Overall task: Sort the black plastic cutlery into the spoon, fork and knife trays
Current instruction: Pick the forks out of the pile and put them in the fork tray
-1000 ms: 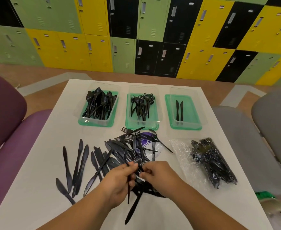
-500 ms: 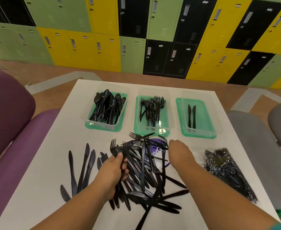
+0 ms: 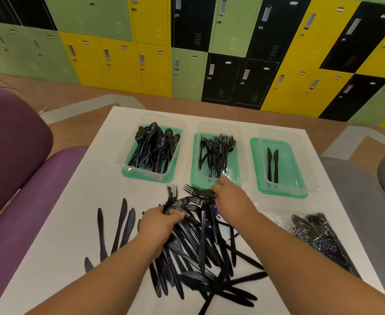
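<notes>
Cutlery [image 3: 206, 248] lies in a loose black heap in the middle of the white table [image 3: 57, 258], mostly knives and forks crossing one another. The left hand [image 3: 158, 226] grips a bunch of forks [image 3: 171, 197] by the handles, prongs pointing up and away. The right hand [image 3: 230, 201] reaches to the far edge of the heap, at a single fork [image 3: 197, 191] just in front of the fork tray [image 3: 195, 155]; its fingertips are hidden, so I cannot tell whether it holds that fork. Beyond the heap stand three trays in a row: the spoon tray [image 3: 141, 176] on the left, piled high, the fork tray in the middle, and the knife tray [image 3: 284, 194] on the right with two knives [image 3: 272, 164] side by side. Several loose knives [image 3: 118, 226] lie left of the heap, and a clear bag [image 3: 318, 237] of more black pieces lies to the right.
</notes>
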The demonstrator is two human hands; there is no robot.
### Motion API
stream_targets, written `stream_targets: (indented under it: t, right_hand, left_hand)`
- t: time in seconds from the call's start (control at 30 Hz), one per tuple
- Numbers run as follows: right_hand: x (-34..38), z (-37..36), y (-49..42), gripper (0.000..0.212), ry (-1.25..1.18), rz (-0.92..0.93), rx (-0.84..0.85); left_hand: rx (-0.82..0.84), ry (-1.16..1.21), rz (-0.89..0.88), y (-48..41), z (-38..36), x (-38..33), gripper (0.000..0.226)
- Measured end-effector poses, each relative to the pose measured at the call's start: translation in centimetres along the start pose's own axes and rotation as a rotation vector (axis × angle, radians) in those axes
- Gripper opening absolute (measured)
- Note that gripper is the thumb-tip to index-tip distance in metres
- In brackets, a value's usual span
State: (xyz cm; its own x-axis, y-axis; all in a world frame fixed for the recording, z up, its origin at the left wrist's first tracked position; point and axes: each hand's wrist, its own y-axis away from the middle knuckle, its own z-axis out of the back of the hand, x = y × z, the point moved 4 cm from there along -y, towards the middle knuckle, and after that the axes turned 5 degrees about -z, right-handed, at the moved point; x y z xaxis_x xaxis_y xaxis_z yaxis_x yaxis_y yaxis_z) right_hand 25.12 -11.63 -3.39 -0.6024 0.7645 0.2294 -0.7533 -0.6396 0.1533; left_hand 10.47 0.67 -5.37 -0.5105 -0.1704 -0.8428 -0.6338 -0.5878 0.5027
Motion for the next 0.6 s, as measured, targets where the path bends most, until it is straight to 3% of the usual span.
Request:
stream_targets:
  t: [0.13, 0.27, 0.5, 0.6]
  right_hand:
    - [2.0, -0.3, -1.9, 0.041, 0.085, 0.107, 0.084]
    - [1.3, -0.8, -2.3, 0.031, 0.164, 0.017, 0.133]
    - [-0.1, -1.8, -1.8, 0.025, 0.115, -0.109, 0.203]
    - [-0.5, -1.9, -1.3, 0.027, 0.022, -0.161, 0.217]
  left_hand:
    - [-0.054, -0.291, -0.064, -2.0, -1.9, -1.4, 0.023]
    - [-0.026, -0.548, -0.073, -2.8, -3.1, -2.4, 0.031]
    - [-0.066, -0.734, -0.119, -2.8, -4.0, -2.4, 0.035]
    - [-0.064, -0.697, -0.092, -2.9, -4.2, -2.1, 0.031]
